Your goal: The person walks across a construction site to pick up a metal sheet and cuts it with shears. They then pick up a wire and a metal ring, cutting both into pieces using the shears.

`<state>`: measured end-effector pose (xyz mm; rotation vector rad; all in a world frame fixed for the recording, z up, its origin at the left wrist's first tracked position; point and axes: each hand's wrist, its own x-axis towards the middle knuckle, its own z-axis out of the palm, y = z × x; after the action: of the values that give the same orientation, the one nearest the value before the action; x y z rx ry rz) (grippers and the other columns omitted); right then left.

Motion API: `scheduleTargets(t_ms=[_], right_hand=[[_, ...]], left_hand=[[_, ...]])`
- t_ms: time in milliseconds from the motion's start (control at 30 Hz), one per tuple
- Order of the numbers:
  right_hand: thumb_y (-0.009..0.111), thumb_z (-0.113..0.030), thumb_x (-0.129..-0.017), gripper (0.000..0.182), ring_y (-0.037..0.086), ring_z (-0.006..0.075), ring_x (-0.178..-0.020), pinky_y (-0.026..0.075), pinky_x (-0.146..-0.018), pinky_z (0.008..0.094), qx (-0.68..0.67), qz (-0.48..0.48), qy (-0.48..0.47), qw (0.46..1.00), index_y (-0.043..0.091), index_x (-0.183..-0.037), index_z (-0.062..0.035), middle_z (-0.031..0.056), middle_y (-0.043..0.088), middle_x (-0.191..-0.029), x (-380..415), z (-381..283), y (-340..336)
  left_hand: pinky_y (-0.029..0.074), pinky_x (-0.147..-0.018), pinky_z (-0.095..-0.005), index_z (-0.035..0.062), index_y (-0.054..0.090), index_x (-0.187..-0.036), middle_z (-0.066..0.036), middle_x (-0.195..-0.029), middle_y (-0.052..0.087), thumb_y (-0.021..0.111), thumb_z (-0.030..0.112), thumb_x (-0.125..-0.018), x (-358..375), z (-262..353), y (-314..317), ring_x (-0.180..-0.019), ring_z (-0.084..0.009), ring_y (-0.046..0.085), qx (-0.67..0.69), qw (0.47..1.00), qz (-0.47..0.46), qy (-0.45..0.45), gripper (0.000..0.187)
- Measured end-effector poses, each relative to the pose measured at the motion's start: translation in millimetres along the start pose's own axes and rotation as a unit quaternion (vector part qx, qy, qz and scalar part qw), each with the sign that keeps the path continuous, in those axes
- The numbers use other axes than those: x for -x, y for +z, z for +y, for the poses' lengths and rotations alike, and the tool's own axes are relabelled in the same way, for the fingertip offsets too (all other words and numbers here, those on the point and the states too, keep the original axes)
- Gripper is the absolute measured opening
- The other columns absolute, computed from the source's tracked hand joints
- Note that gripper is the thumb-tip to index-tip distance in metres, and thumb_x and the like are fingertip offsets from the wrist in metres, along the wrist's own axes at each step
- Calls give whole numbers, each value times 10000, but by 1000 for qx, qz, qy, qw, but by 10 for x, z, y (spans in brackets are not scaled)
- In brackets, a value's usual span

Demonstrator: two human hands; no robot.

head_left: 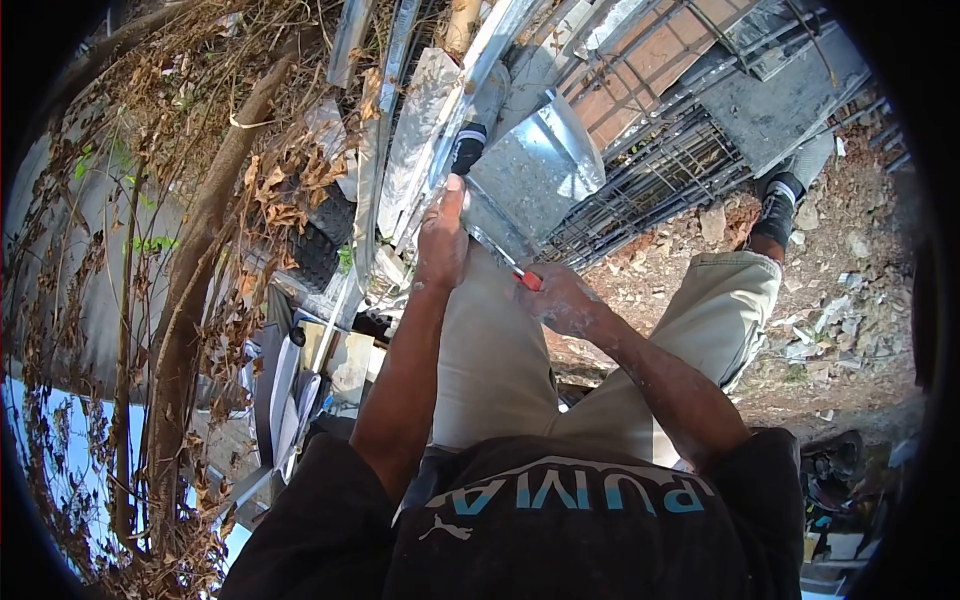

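My right hand [565,300] is closed around the red handle of a tool [530,280]. A thin metallic part runs from the handle up and left toward my left hand [441,240]. That hand is closed, thumb pointing up, beside the edge of a grey metal piece [490,215] above my left thigh; what its fingers hold is hidden. A bent, shiny sheet of metal [540,165] lies just beyond both hands.
Long metal channels [400,120] lie ahead on the left, beside dry branches [220,180] and leaves. Steel rebar cages [650,170] and a grey board [785,95] are at the upper right. Rubble covers the ground [830,260] at right. A black tyre [318,240] sits at left.
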<state>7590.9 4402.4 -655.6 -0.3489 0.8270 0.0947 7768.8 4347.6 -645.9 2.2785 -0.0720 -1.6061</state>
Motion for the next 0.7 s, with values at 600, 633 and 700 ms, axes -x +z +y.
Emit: scheduleTargets(t_ms=[600,633,700], right_hand=[[691,-225,-806,208,480,82,-658,382,-589,257,-145,-147,16,978,565,-781,-62,-18,511,-701,176,-321,-218],[687,-224,-800,202,484,82,-666,386,-593,257,-154,-152,27,976,565,-787,-63,-18,514,-709,219,-400,-225],[686,-230,-794,205,488,85,-667,391,-599,262,-183,-131,16,974,570,-796,-61,-16,518,-710,190,-313,-129]], left_hand=[[411,-765,-287,4,615,-1007,-20,-880,579,449,478,-997,77,97,76,-797,-117,471,-22,998,21,60,503],[413,-745,-288,12,617,-997,-16,-866,576,456,479,-995,88,128,120,-785,-111,467,30,998,26,50,494],[417,-718,-288,23,622,-988,-10,-847,577,462,461,-998,72,89,54,-770,-103,465,-40,997,29,62,467]])
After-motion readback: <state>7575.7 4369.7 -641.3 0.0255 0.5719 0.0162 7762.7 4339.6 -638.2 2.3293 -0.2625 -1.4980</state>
